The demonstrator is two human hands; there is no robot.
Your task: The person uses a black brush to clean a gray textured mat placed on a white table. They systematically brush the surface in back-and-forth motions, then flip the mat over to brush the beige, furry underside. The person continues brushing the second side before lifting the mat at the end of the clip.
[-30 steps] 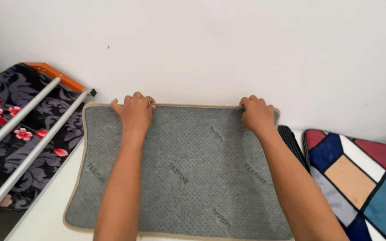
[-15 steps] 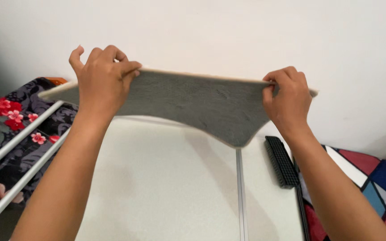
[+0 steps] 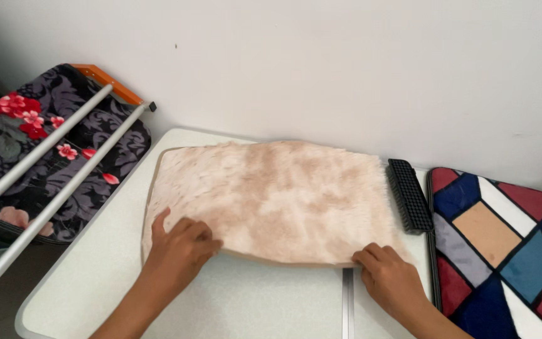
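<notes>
1. Fluffy beige-pink rectangular mat (image 3: pixel 271 198) lies pile-up on the white plastic table (image 3: pixel 83 282), its far edge near the wall.
2. Left hand (image 3: pixel 180 251) pinches the mat's near-left edge, fingers curled over it, likely to square it.
3. Right hand (image 3: pixel 390 279) grips the near-right corner, closed on the edge.
4. Black ribbed brush (image 3: pixel 409 194) sits just right of the mat; patchwork colour-block rug (image 3: pixel 503 245) further right; floral dark fabric (image 3: pixel 39 157) under grey rails (image 3: pixel 51 169) left.

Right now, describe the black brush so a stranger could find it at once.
Start at the white table against the wall. Right of the fluffy beige mat, the black brush lies beside the mat's edge. It is the only narrow, dark, ridged bar, wedged between that mat and the colourful geometric rug.
</notes>
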